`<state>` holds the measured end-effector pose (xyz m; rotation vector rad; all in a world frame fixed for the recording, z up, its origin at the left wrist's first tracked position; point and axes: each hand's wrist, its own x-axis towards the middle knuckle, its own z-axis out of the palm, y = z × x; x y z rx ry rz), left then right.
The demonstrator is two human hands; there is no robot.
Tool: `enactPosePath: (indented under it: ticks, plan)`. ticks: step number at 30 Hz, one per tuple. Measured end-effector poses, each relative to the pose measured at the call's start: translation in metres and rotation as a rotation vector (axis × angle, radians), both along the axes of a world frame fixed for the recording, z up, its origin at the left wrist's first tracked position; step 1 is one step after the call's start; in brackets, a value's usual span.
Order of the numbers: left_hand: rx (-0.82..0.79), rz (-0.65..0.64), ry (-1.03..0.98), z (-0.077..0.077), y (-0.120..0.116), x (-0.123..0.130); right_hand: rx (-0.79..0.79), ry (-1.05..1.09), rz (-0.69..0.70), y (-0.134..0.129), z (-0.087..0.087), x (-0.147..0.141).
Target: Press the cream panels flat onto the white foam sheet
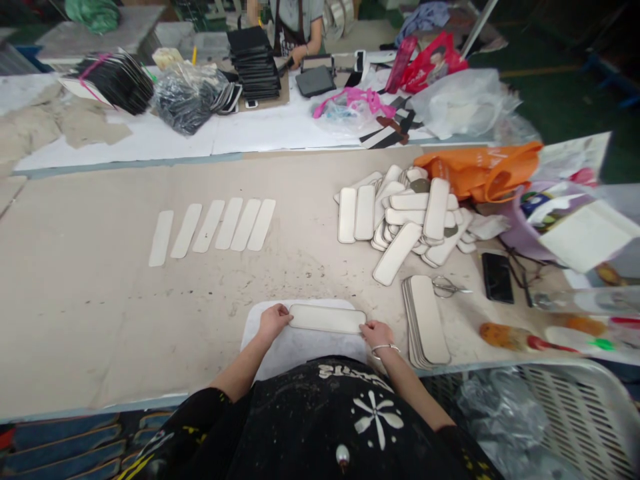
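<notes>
Cream-coloured, flat strips with rounded ends (209, 227) lie slanted in a row on the left of the paper-covered tabletop (100, 300), the leftmost slightly apart from the next. Nearer the person, the fingers of the left hand (275, 320) pinch the left end of a pale strip with a dark edge (327, 319), held crosswise over a white sheet (293, 350). The fingers of the right hand (377, 333), with a bracelet (385, 347) at the wrist, pinch its right end. Beyond that hand, more strips lie in a jumbled heap (415, 213), with a neat stack of strips (429, 320) nearer the table edge. Scissors (445, 287) lie just beside the stack, and a black smartphone (497, 277) lies farther right.
</notes>
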<state>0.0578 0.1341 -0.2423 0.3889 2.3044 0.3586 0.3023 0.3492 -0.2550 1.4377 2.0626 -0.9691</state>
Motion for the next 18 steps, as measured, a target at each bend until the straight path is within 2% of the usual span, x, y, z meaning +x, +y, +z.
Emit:
enactPosePath:
  ticks: [6,13,18]
  plan:
    - [0.002,-0.027,0.022,0.001,0.001,0.000,0.033,-0.036,0.082,-0.001,0.003,-0.001]
    - [-0.011,-0.025,0.006,-0.001,0.001,-0.001,0.107,-0.085,0.218,0.000,0.014,-0.009]
    - [-0.019,-0.037,0.019,-0.005,0.001,-0.002,0.150,-0.122,0.234,-0.007,0.020,-0.012]
